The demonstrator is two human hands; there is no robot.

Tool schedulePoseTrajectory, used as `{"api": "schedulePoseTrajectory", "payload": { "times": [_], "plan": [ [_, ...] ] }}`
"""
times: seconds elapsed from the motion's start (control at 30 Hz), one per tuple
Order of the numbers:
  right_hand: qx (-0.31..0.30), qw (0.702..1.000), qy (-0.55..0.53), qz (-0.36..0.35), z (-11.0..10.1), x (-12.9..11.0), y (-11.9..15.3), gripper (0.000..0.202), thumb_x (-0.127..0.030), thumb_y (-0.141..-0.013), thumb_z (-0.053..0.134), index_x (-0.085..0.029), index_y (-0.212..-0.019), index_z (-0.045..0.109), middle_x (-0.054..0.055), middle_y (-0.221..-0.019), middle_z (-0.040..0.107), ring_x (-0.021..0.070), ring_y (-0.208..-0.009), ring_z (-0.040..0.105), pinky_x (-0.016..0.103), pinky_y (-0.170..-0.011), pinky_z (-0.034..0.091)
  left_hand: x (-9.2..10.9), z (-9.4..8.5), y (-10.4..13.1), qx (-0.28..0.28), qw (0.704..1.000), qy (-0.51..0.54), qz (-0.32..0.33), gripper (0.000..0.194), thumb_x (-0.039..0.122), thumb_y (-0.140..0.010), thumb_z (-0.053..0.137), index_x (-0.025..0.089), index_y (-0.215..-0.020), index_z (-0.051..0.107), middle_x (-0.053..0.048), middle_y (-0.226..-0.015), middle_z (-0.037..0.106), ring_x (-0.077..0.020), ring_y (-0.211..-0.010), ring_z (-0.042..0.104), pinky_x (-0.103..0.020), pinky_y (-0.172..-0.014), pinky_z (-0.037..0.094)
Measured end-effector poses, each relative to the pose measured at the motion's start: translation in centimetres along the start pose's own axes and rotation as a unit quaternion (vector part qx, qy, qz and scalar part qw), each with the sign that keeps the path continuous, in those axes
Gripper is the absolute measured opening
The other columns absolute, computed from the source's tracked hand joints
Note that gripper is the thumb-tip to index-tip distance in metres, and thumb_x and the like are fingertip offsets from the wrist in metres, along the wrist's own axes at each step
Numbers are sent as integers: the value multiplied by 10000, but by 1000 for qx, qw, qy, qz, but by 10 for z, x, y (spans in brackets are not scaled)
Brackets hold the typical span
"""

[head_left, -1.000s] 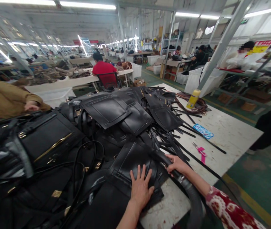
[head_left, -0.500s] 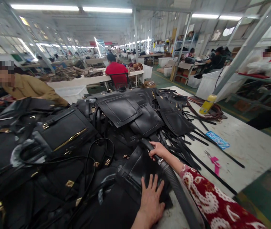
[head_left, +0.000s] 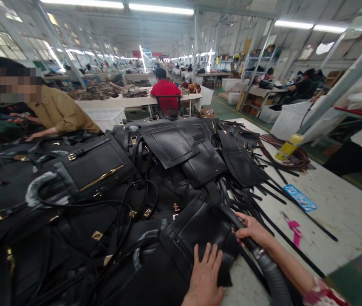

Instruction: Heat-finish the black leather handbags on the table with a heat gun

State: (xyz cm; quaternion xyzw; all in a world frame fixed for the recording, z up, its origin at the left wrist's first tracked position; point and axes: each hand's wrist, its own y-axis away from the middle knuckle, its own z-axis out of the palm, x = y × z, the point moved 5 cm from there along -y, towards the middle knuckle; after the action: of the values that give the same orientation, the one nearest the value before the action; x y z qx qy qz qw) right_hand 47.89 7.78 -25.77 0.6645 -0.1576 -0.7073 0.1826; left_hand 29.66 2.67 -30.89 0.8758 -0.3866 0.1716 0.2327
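My left hand (head_left: 205, 273) lies flat with fingers spread on a black leather bag piece (head_left: 196, 227) at the near edge of the pile. Gripped in my right hand (head_left: 251, 231) is the curved black handle of a vacuum hose (head_left: 278, 276). Its nozzle end is over the upper right part of that same piece; I cannot tell whether it touches. From the handle the ribbed hose runs down past the bottom edge. Around both hands spread black bags (head_left: 101, 170) with gold zips and buckles, loose flat panels (head_left: 170, 142) and thin straps.
On the white table (head_left: 343, 212) at right lie pink-handled snips (head_left: 295, 233), a blue packet (head_left: 300, 197), a yellow can (head_left: 289, 146) and coiled brown straps (head_left: 305, 163). A co-worker in tan (head_left: 63, 110) leans in at left; another person in red (head_left: 165, 91) sits ahead.
My right hand has drawn the hose nozzle right and nearer across the leather piece. My left hand stays almost in place. The view has shifted slightly left; the tan-shirted co-worker shows more.
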Motion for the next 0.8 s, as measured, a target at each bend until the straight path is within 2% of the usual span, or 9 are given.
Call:
{"api": "schedulePoseTrajectory", "payload": {
  "times": [0.1,0.17,0.3,0.4,0.47,0.57,0.7,0.8],
  "plan": [
    [-10,1000,2,10,17,9,-13,764,-130,-486,575,-150,-1219,361,-26,-614,589,141,-413,543,230,-342,446,4,-8,3,-5,1000,11,10,781,525,-701,423,233,-1336,75,-42,-1425,70,-273,-1286,-24,-582,-985,-68],
    [-5,1000,6,5,29,5,-30,768,-123,-479,573,-149,-1216,356,-34,-596,583,136,-397,534,224,-331,439,9,-15,6,-6,999,20,24,773,533,-717,399,223,-1338,58,-46,-1426,64,-264,-1286,-37,-569,-995,-59],
    [-2,1000,23,-15,49,-18,-68,736,-99,-483,572,-133,-1192,382,-50,-533,554,125,-362,511,205,-309,414,14,-23,10,-8,1000,18,15,771,547,-723,388,219,-1338,58,-48,-1427,75,-263,-1285,-54,-556,-1002,-63],
    [-5,999,32,-36,60,-38,-81,701,-100,-507,569,-140,-1187,402,-59,-519,533,113,-376,512,186,-328,415,17,-22,14,2,1000,17,15,774,554,-720,394,226,-1337,60,-51,-1427,80,-260,-1287,-38,-553,-1002,-73],
    [-10,998,34,-50,68,-46,-73,719,-105,-530,558,-167,-1221,368,-64,-549,533,97,-393,507,173,-346,420,17,-20,17,10,999,23,20,779,563,-719,394,231,-1337,56,-54,-1426,84,-260,-1289,-22,-555,-1002,-73],
    [-63,996,38,-47,85,-42,-37,745,-91,-523,560,-190,-1235,366,-60,-598,551,87,-399,501,170,-353,426,15,-17,22,26,999,26,30,775,565,-720,397,230,-1337,68,-50,-1425,94,-259,-1289,-14,-549,-1008,-66],
    [-198,978,53,24,115,-9,16,713,-40,-455,591,-177,-1148,493,-26,-646,595,91,-367,498,168,-325,405,9,-8,25,43,998,49,20,636,459,-743,428,266,-1310,214,-24,-1394,231,-248,-1281,103,-515,-1034,-7],
    [-240,968,40,58,137,9,20,718,-26,-438,597,-202,-1129,510,-29,-695,602,73,-402,506,126,-338,381,5,-2,25,60,994,86,-12,578,363,-748,429,278,-1294,262,-18,-1357,314,-255,-1254,197,-484,-1038,94]
  ]
}}
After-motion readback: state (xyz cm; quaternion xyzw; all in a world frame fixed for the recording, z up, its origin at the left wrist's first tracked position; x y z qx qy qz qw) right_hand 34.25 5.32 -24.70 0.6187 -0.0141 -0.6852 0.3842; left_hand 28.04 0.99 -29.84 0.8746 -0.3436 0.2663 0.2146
